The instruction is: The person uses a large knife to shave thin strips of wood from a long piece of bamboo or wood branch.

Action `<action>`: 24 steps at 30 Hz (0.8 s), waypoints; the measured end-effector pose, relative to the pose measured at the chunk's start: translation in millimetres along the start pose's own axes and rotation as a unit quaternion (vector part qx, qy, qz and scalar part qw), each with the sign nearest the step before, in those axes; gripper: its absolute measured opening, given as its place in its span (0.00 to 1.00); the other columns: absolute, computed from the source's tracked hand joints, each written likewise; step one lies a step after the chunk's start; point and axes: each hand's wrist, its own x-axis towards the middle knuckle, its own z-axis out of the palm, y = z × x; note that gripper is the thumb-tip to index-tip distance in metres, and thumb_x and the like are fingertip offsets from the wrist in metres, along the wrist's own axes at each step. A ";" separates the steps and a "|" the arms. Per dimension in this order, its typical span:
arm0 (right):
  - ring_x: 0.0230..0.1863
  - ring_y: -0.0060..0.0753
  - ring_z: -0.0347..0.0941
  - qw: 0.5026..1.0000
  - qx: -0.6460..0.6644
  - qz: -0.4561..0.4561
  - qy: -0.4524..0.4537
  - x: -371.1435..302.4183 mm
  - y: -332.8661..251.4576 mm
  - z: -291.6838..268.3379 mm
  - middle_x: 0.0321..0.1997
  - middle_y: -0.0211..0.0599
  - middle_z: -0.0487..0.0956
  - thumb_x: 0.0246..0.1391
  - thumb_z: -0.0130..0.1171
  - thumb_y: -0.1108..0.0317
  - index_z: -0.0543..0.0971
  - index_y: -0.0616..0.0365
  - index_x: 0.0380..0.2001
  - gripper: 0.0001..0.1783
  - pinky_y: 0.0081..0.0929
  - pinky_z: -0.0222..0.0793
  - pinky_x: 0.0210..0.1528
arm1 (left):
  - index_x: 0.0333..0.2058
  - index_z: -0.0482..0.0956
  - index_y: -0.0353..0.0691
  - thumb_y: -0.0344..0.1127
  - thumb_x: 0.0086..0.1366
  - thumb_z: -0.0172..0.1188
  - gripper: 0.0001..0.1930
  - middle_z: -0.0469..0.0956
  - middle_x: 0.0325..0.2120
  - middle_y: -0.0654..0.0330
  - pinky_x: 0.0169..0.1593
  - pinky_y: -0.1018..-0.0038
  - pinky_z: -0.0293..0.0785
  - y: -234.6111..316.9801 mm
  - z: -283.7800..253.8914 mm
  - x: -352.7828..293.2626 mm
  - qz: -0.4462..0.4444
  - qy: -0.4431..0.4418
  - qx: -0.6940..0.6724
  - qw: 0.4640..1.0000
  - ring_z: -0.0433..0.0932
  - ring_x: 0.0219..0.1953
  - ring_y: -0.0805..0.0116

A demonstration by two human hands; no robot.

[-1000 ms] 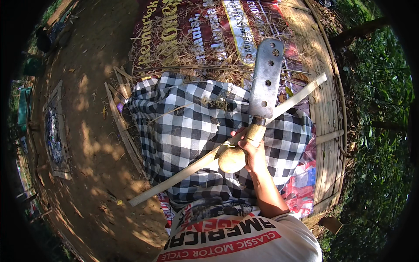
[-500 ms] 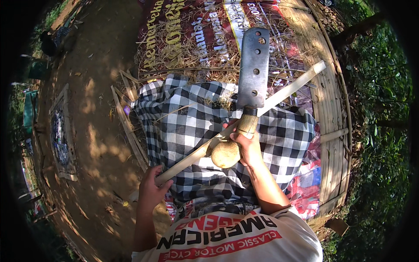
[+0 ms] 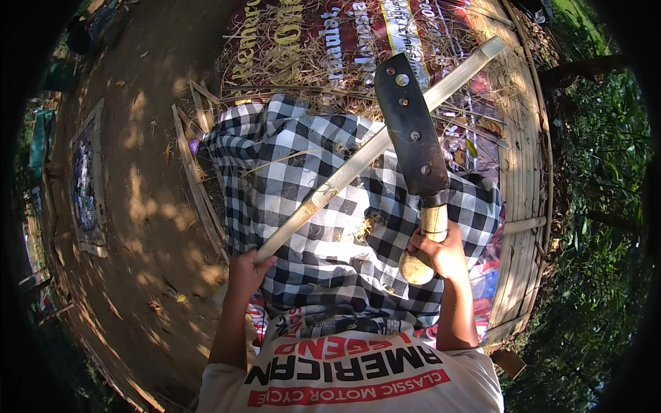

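Note:
My left hand is closed on the near end of a long pale bamboo strip. The strip slants up to the far right and has a node partway along. In my right hand is the round-ended wooden handle of a broad cleaver. Its dark blade has several holes, points away from me and leans a little left. The blade lies across the strip in view, hiding part of it; whether they touch I cannot tell. Below both is a black-and-white checked cloth over my lap.
A dark red printed banner strewn with thin shavings lies beyond the cloth. Bamboo slats edge the platform at right, with green plants past them. Bare ground and loose bamboo pieces are at left.
My right hand has moved right and slightly nearer, off the strip, and the cleaver now leans left. The strip reaches farther away, with my left hand still at its near end.

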 end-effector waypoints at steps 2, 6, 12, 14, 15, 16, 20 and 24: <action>0.25 0.26 0.75 0.999 -0.005 -0.019 -0.026 -7.0 13.1 4.2 0.24 0.35 0.77 0.42 0.58 0.79 0.73 0.66 0.30 0.08 0.27 0.73 0.30 | 0.22 0.74 0.32 0.51 0.56 0.66 0.23 0.71 0.13 0.47 0.24 0.64 0.68 7.2 -4.1 3.3 -0.016 -0.022 -0.008 1.000 0.74 0.18 0.51; 0.23 0.22 0.75 0.997 -0.029 0.059 -0.034 -17.8 14.9 26.5 0.23 0.33 0.78 0.45 0.67 0.76 0.74 0.64 0.29 0.11 0.23 0.72 0.27 | 0.21 0.74 0.31 0.51 0.58 0.63 0.24 0.71 0.13 0.47 0.24 0.65 0.67 14.4 -10.6 10.3 -0.010 -0.045 -0.005 0.999 0.74 0.17 0.52; 0.23 0.25 0.75 1.000 0.023 0.012 0.005 -3.8 -2.9 20.9 0.22 0.35 0.77 0.43 0.57 0.80 0.74 0.65 0.26 0.04 0.25 0.73 0.28 | 0.20 0.75 0.31 0.54 0.58 0.62 0.26 0.71 0.13 0.47 0.24 0.63 0.67 9.1 -7.6 16.7 -0.019 -0.066 0.008 0.998 0.74 0.18 0.50; 0.24 0.26 0.76 1.000 -0.007 0.002 0.001 -3.4 7.6 23.5 0.22 0.35 0.77 0.42 0.56 0.80 0.74 0.66 0.26 0.05 0.26 0.73 0.30 | 0.20 0.76 0.31 0.55 0.58 0.62 0.27 0.71 0.13 0.47 0.24 0.62 0.67 18.7 -10.0 22.0 -0.024 -0.069 0.020 0.997 0.73 0.18 0.49; 0.25 0.27 0.76 0.999 -0.032 0.023 -0.023 -8.4 9.5 27.4 0.22 0.35 0.78 0.41 0.55 0.80 0.74 0.66 0.26 0.05 0.26 0.73 0.31 | 0.20 0.76 0.31 0.55 0.58 0.62 0.27 0.71 0.13 0.47 0.24 0.62 0.67 23.1 -12.8 22.7 -0.022 -0.069 0.029 0.997 0.73 0.18 0.49; 0.26 0.26 0.76 0.997 -0.049 0.040 -0.053 -13.7 14.3 28.2 0.23 0.35 0.78 0.41 0.55 0.81 0.74 0.66 0.28 0.06 0.26 0.73 0.32 | 0.20 0.76 0.31 0.55 0.58 0.62 0.27 0.71 0.13 0.47 0.23 0.62 0.67 28.0 -16.1 22.4 -0.021 -0.069 0.040 0.997 0.73 0.18 0.48; 0.25 0.24 0.77 0.992 -0.030 0.085 -0.087 -23.9 9.1 24.3 0.23 0.35 0.78 0.41 0.57 0.82 0.74 0.67 0.30 0.09 0.24 0.74 0.31 | 0.18 0.76 0.31 0.56 0.58 0.61 0.28 0.70 0.12 0.46 0.23 0.62 0.67 19.8 -16.0 24.7 -0.015 -0.085 0.012 0.996 0.74 0.18 0.47; 0.23 0.27 0.77 0.999 0.005 0.036 -0.025 -15.0 -3.5 14.0 0.22 0.37 0.78 0.42 0.57 0.81 0.74 0.66 0.25 0.04 0.26 0.74 0.29 | 0.18 0.76 0.31 0.56 0.58 0.61 0.28 0.70 0.12 0.45 0.23 0.61 0.67 18.0 -11.6 25.0 -0.039 -0.095 0.017 0.995 0.74 0.18 0.47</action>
